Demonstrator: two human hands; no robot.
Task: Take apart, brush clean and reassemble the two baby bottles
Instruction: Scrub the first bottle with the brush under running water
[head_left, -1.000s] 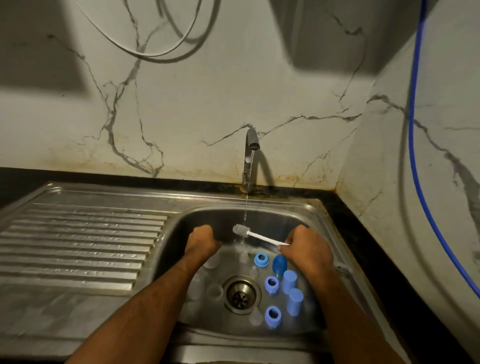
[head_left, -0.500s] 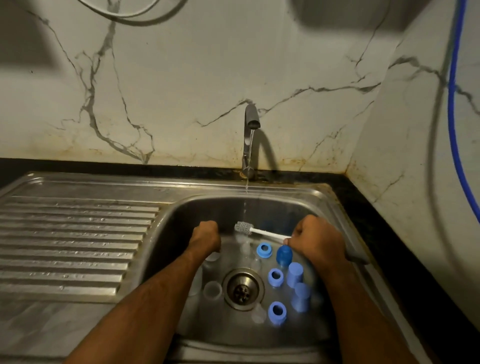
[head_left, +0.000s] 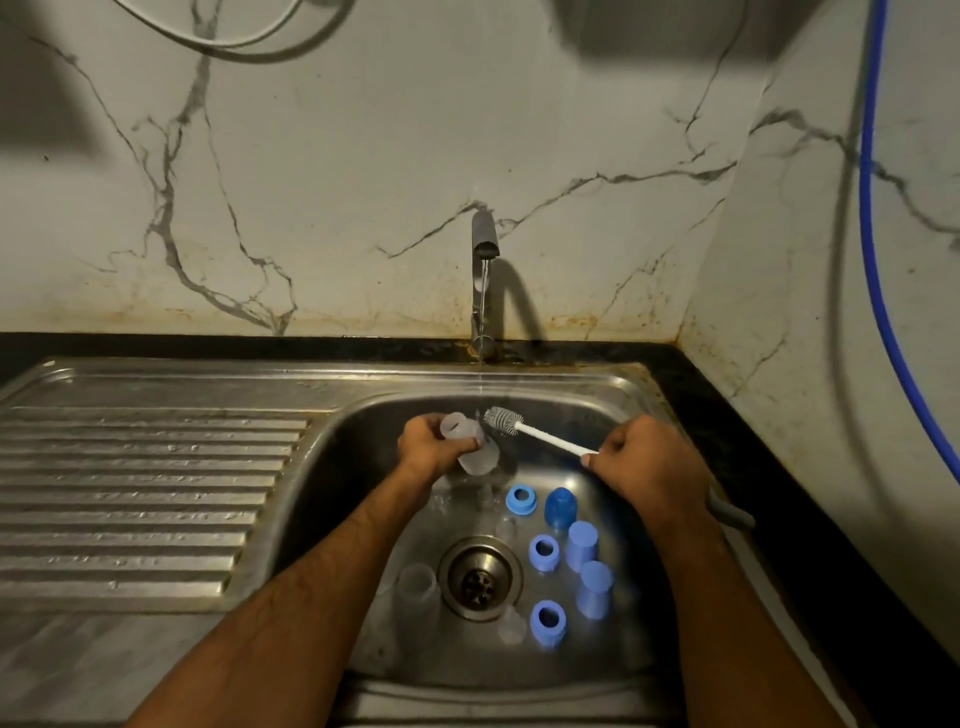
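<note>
text: none legible | labels: none (bottle parts unmarked) | signs: none

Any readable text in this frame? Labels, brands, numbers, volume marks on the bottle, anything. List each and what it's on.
None readable.
Clear bottle in the left hand: no volume marks or print can be made out; too blurred to tell.
Brush in the right hand: plain white handle, no text.
Blue rings and caps in the sink: no lettering visible.
Tap: no brand visible.
</note>
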